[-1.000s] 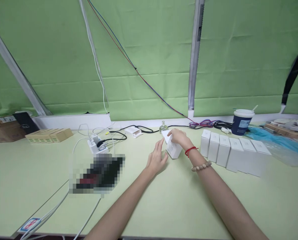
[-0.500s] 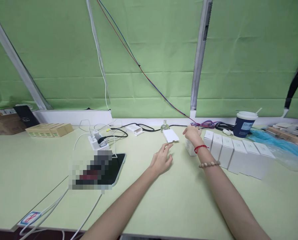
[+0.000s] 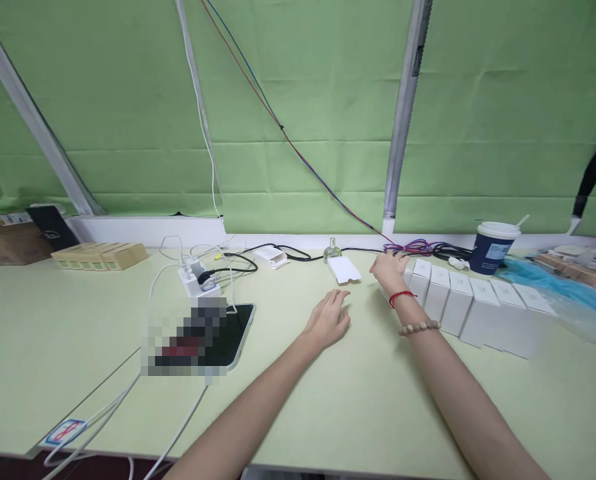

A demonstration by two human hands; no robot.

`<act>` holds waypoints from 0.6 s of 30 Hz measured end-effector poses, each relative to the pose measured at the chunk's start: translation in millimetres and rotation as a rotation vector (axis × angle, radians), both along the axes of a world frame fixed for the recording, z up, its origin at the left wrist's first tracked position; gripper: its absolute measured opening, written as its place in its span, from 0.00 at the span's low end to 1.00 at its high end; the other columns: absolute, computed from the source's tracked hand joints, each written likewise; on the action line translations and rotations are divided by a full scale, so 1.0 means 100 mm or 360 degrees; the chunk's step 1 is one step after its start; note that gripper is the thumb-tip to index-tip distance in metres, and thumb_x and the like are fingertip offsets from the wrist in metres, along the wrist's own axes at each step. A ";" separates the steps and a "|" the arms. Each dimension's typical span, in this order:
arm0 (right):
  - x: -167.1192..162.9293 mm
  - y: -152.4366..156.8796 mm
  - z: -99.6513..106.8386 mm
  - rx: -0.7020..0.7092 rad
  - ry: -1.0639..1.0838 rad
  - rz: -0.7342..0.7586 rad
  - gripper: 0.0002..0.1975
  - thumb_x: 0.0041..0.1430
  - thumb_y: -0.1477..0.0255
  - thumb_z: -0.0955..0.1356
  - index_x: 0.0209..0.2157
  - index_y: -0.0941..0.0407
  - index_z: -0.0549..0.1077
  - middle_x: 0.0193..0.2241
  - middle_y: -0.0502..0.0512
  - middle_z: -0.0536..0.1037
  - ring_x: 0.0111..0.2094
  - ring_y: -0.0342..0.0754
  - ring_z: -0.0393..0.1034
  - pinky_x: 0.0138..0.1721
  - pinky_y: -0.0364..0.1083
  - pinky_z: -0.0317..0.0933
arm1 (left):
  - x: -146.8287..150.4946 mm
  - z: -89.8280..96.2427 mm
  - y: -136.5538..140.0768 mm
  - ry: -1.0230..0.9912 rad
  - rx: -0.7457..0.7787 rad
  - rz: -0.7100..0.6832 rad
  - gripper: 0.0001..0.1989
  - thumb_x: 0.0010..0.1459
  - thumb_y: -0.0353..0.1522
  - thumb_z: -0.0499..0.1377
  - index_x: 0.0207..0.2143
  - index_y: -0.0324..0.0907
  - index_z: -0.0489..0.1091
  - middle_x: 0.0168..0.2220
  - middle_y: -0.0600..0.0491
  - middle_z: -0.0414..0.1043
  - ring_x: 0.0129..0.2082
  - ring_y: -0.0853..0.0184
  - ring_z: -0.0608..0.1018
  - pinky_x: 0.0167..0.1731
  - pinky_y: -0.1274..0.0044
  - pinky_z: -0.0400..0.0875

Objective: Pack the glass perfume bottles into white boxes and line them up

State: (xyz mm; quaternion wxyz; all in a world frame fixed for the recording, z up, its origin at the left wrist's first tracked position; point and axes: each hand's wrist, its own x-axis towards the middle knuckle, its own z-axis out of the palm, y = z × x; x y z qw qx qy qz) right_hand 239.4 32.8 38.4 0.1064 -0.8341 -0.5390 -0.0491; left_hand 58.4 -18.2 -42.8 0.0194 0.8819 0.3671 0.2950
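My left hand (image 3: 328, 319) hovers over or rests on the green tabletop with its fingers loosely bent and the thumb apart, holding nothing. Just beyond it lies an opened white carton (image 3: 344, 270), with a small glass bottle (image 3: 333, 250) behind. To the right, my right hand (image 3: 389, 272), wearing a red string and a beaded bracelet, grips a white box (image 3: 385, 293) from above. Hand and wrist hide most of that box. It stands at the left end of a slanting row of several upright white boxes (image 3: 459, 305).
A tablet (image 3: 235, 333), partly blurred out, lies left beside a power strip (image 3: 198, 283) with cables. Yellowish boxes (image 3: 101, 257) and a brown carton (image 3: 15, 243) stand far left. At right are a lidded paper cup (image 3: 493, 248) and blue plastic (image 3: 558, 283). Another small white carton (image 3: 271, 257) lies behind.
My right hand has brought the white box slightly right, closer to the row's left end. My left hand has hardly moved. The whole view has shifted a little.
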 end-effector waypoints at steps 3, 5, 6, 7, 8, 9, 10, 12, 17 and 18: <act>-0.01 0.01 -0.03 -0.0026 -0.0039 0.0023 0.17 0.52 0.77 0.63 0.44 0.61 0.73 0.50 0.69 0.66 0.52 0.62 0.56 0.50 0.60 0.46 | 0.00 0.01 -0.01 0.0013 -0.0015 0.0004 0.21 0.52 0.27 0.49 0.50 0.43 0.58 0.46 0.48 0.64 0.46 0.63 0.69 0.45 0.68 0.67; -0.01 0.02 -0.06 -0.0008 -0.0097 0.0007 0.19 0.51 0.79 0.61 0.45 0.61 0.72 0.50 0.69 0.66 0.53 0.62 0.56 0.51 0.65 0.43 | 0.00 0.01 -0.01 0.0016 -0.0017 0.0002 0.21 0.51 0.27 0.49 0.49 0.43 0.58 0.46 0.48 0.64 0.46 0.63 0.69 0.46 0.68 0.67; -0.01 0.02 -0.07 -0.0003 -0.0124 -0.0009 0.20 0.51 0.80 0.61 0.46 0.61 0.72 0.50 0.70 0.66 0.53 0.62 0.55 0.51 0.68 0.40 | 0.00 0.01 0.00 0.0016 -0.0018 0.0001 0.21 0.52 0.27 0.49 0.49 0.43 0.58 0.46 0.49 0.64 0.45 0.63 0.69 0.46 0.68 0.67; -0.01 0.02 -0.08 -0.0002 -0.0146 -0.0027 0.21 0.51 0.80 0.60 0.46 0.61 0.71 0.50 0.70 0.66 0.53 0.63 0.55 0.51 0.70 0.38 | 0.00 0.00 0.00 0.0016 -0.0019 -0.0001 0.21 0.52 0.27 0.49 0.49 0.43 0.58 0.46 0.49 0.64 0.46 0.63 0.69 0.46 0.68 0.66; -0.01 0.01 -0.08 -0.0007 -0.0158 -0.0044 0.21 0.50 0.81 0.60 0.47 0.61 0.71 0.50 0.70 0.66 0.54 0.63 0.54 0.51 0.72 0.37 | 0.00 0.00 0.00 0.0014 -0.0018 -0.0003 0.20 0.52 0.27 0.49 0.49 0.43 0.58 0.46 0.48 0.64 0.46 0.63 0.69 0.46 0.68 0.66; -0.01 0.01 -0.08 -0.0020 -0.0163 -0.0055 0.21 0.50 0.81 0.60 0.47 0.61 0.71 0.50 0.70 0.66 0.54 0.64 0.53 0.50 0.74 0.35 | 0.00 -0.01 0.01 0.0013 -0.0016 -0.0005 0.20 0.52 0.27 0.49 0.49 0.43 0.58 0.46 0.48 0.64 0.46 0.63 0.69 0.46 0.68 0.66; -0.02 0.00 -0.08 -0.0036 -0.0165 -0.0060 0.22 0.50 0.81 0.61 0.47 0.61 0.70 0.51 0.70 0.65 0.54 0.65 0.53 0.50 0.75 0.34 | 0.00 -0.01 0.01 0.0013 -0.0015 -0.0007 0.20 0.52 0.27 0.49 0.49 0.43 0.58 0.46 0.48 0.64 0.46 0.63 0.69 0.46 0.68 0.66; -0.03 -0.01 -0.07 -0.0081 -0.0168 -0.0072 0.22 0.49 0.81 0.61 0.48 0.61 0.70 0.52 0.70 0.65 0.55 0.66 0.52 0.50 0.76 0.33 | 0.00 -0.01 0.01 0.0018 -0.0016 -0.0007 0.20 0.52 0.27 0.49 0.49 0.43 0.58 0.46 0.48 0.64 0.46 0.62 0.69 0.47 0.68 0.66; -0.05 0.00 0.01 -0.0252 -0.0117 -0.0192 0.25 0.46 0.81 0.62 0.49 0.60 0.69 0.55 0.69 0.62 0.58 0.67 0.47 0.50 0.76 0.31 | -0.01 0.00 0.01 0.0033 -0.0025 -0.0003 0.20 0.52 0.27 0.49 0.49 0.43 0.58 0.46 0.48 0.64 0.46 0.63 0.69 0.47 0.68 0.66; -0.05 0.00 0.03 -0.0295 -0.0109 -0.0221 0.26 0.45 0.81 0.62 0.50 0.60 0.69 0.56 0.69 0.61 0.59 0.68 0.46 0.51 0.76 0.31 | -0.01 0.00 0.01 0.0034 -0.0026 -0.0004 0.20 0.52 0.27 0.49 0.49 0.43 0.58 0.46 0.48 0.64 0.46 0.63 0.69 0.47 0.68 0.66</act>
